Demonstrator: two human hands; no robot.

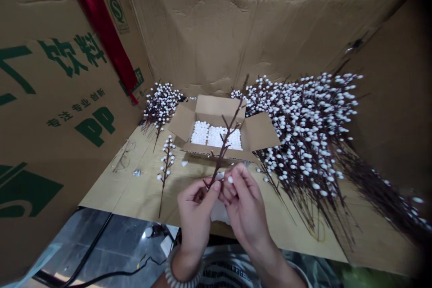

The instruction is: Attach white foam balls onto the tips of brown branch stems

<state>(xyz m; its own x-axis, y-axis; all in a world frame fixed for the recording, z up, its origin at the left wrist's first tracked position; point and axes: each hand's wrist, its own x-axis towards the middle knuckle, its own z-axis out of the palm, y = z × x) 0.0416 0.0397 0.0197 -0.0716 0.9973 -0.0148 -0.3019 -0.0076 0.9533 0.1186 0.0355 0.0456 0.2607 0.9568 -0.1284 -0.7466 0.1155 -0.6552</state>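
My left hand [197, 207] pinches a brown artificial twig [221, 155] near its lower end, and the twig leans up to the right. Between the thumb and fingers of my right hand [246, 202] is a small white berry [230, 180], close beside the twig's lower part. The twig's branches look bare. Beyond my hands stands an open cardboard box [221, 104] holding several blocks of white berries [200, 132]. On the table left of my hands lies a berry twig [166, 162] with white berries along it.
A large heap of berry twigs [303, 117] lies on the right, with darker stems [371, 180] beyond it. At the back left is a smaller bunch [160, 105]. Tall cardboard walls [270, 27] surround the table [135, 193]. A red ribbon [101, 22] hangs at left, above some glasses [123, 155].
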